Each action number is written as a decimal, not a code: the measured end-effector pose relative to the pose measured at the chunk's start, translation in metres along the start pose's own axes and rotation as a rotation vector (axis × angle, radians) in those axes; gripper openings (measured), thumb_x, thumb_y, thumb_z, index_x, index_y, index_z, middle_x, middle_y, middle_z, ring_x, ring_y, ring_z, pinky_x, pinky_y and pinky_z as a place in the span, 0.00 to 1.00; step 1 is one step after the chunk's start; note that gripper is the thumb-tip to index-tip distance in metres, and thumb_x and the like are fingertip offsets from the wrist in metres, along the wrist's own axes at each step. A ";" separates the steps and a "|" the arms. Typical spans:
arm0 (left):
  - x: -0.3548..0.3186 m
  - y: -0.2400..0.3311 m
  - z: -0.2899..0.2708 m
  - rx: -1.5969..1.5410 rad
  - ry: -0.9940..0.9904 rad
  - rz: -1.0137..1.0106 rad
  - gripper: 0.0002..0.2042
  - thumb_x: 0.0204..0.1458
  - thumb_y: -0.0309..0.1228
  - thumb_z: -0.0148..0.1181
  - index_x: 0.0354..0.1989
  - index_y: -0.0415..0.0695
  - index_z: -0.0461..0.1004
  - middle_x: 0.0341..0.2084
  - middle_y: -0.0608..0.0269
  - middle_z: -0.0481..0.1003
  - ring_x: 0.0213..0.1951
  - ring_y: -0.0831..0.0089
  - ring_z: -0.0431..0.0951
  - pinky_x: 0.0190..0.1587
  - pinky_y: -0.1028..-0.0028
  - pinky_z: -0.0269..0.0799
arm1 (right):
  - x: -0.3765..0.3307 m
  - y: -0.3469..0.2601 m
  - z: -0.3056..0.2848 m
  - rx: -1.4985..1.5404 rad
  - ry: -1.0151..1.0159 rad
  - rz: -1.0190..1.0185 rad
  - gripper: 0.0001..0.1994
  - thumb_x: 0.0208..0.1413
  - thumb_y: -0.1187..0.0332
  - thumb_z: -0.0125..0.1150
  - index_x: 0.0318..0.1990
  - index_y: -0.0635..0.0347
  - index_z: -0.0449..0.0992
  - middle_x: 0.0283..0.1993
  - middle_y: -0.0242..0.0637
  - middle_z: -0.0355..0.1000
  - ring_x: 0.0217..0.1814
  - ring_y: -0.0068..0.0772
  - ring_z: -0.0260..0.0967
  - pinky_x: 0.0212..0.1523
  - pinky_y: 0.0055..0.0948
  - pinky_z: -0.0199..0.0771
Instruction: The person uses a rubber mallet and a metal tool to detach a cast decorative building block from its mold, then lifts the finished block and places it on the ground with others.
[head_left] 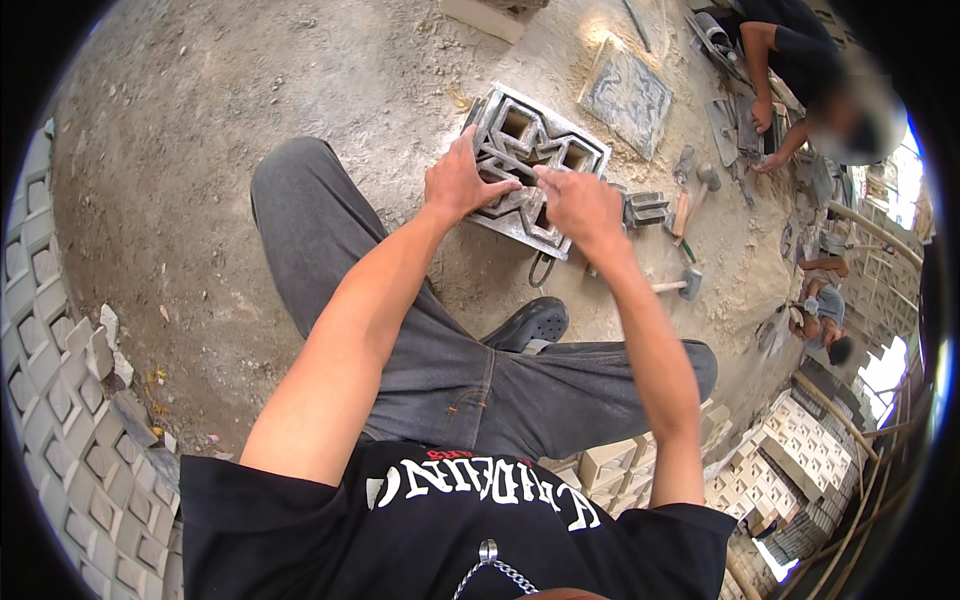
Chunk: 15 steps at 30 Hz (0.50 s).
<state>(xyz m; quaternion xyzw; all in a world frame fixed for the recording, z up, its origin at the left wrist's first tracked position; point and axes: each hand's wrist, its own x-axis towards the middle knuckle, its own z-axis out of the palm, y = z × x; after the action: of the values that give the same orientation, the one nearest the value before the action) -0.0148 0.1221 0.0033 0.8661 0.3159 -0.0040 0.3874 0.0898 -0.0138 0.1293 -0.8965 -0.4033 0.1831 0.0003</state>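
Note:
On the ground in front of me sits a square metal block mould (584,146), its top cut into a geometric pattern with deep openings. My left hand (462,178) rests over its left edge, thumb stretched toward the middle and fingers apart on the rim. Over the mould's centre, my right hand (583,208) is closed, fingers curled in. What it grips, if anything, is hidden beneath the fingers. A metal loop handle (541,270) sticks out at the mould's near side.
Right of the mould lie metal pieces (645,209), a hammer (688,285) and a trowel (722,128). A patterned plate (627,97) lies beyond. A co-worker's hands (768,140) work at the upper right. Stacked pale blocks (60,400) line the left; more (790,445) stand lower right.

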 end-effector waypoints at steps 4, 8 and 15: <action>-0.002 0.002 -0.002 -0.009 -0.001 0.000 0.58 0.30 0.66 0.70 0.67 0.42 0.53 0.56 0.51 0.70 0.55 0.56 0.74 0.51 0.58 0.72 | 0.040 0.035 -0.019 0.048 -0.161 -0.154 0.12 0.59 0.57 0.56 0.47 0.36 0.82 0.37 0.37 0.80 0.39 0.44 0.77 0.39 0.39 0.77; -0.001 0.001 -0.001 -0.014 -0.014 0.002 0.58 0.30 0.67 0.70 0.67 0.42 0.53 0.56 0.51 0.70 0.54 0.57 0.74 0.51 0.59 0.73 | 0.068 0.060 -0.016 0.133 -0.263 -0.298 0.12 0.57 0.58 0.61 0.48 0.38 0.82 0.40 0.36 0.79 0.39 0.44 0.76 0.39 0.36 0.75; 0.001 -0.001 0.002 0.011 0.010 0.013 0.58 0.30 0.67 0.69 0.67 0.41 0.53 0.53 0.50 0.71 0.51 0.56 0.76 0.49 0.59 0.74 | 0.131 0.077 -0.008 0.047 -0.444 -0.317 0.13 0.57 0.57 0.60 0.49 0.39 0.81 0.45 0.38 0.79 0.47 0.46 0.75 0.46 0.40 0.74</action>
<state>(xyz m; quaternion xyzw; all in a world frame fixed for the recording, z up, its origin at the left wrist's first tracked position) -0.0144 0.1217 0.0005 0.8702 0.3123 0.0009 0.3811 0.2279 0.0303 0.0819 -0.7598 -0.5246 0.3821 -0.0384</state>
